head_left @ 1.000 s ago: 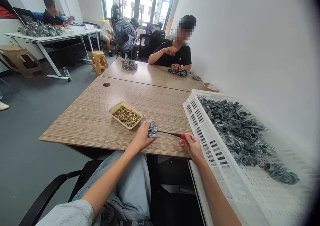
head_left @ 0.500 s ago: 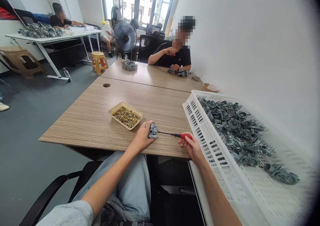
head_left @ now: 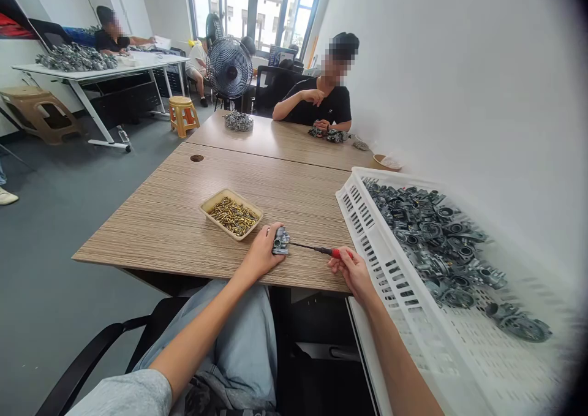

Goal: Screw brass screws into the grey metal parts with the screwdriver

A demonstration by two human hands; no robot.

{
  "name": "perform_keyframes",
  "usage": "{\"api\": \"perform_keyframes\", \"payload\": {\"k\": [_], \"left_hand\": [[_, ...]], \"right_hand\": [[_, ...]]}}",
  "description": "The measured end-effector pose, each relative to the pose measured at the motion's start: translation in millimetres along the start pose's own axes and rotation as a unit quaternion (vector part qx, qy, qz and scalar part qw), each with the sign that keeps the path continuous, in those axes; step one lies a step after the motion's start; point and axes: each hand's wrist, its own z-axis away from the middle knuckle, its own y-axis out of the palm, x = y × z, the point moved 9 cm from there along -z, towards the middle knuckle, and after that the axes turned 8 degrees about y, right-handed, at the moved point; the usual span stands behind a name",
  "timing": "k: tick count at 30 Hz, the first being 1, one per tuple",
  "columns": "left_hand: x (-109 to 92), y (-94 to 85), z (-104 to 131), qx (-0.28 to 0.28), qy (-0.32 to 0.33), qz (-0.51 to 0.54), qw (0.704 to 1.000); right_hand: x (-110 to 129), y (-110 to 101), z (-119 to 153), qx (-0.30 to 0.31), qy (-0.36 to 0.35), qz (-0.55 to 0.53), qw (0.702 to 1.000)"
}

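My left hand [head_left: 264, 250] is closed around a small grey metal carburetor [head_left: 280, 242] on the wooden table [head_left: 156, 220]. In my right hand [head_left: 351, 270] is a screwdriver [head_left: 324, 250] with a red and black handle, gripped by the fingers. Its long dark shaft points left, and the tip meets the right side of the carburetor; the exact contact is too small to make out. Just beyond my left hand stands a cream tray [head_left: 206, 212] filled with small brass-coloured screw-like parts [head_left: 233, 215].
To the right, a white slotted crate [head_left: 381, 244] holds many carburetors [head_left: 432, 226]. Across the table sits a person [head_left: 316, 103] with metal parts [head_left: 329, 133] in front. A round pile of small parts [head_left: 238, 121] lies at the far left, near a fan [head_left: 229, 67].
My right-hand fingers have shifted on the screwdriver handle, covering more of the red part. The carburetor and my left hand stay in place.
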Motion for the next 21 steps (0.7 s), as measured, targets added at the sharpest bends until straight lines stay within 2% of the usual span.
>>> {"api": "perform_keyframes", "payload": {"k": [5, 16, 21], "left_hand": [[-2.0, -1.1, 0.3, -0.004, 0.004, 0.003, 1.000], [6.0, 2.1, 0.3, -0.005, 0.000, 0.001, 1.000], [5.1, 1.7, 0.0, -0.004, 0.002, 0.000, 1.000]], "right_hand": [[2.9, 5.4, 2.8, 0.028, -0.001, -0.010, 1.000], [5.2, 5.1, 3.6, 0.007, -0.006, 0.030, 0.999], [6.2, 5.8, 3.9, 0.017, -0.007, 0.004, 1.000]]}}
